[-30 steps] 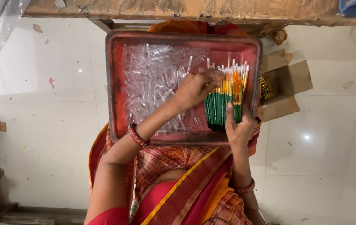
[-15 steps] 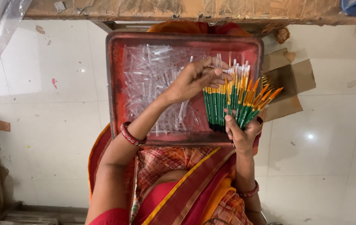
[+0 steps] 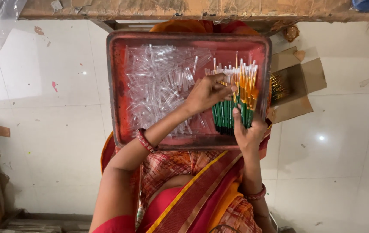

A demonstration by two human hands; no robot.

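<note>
Right hand (image 3: 248, 129) closed round green handles of brush bundle (image 3: 236, 101), fanned upright over red tray (image 3: 115, 86) on lap, tips kept reachable; left hand (image 3: 208, 92) pinches at one brush near tips, fingers curled; clear caps (image 3: 160, 86) heaped left in tray; cardboard box (image 3: 298, 84) beside tray, contents partly hidden; pinch contents hard to make out

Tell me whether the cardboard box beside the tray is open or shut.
Open: the cardboard box has its flaps spread, showing brushes inside.
</note>
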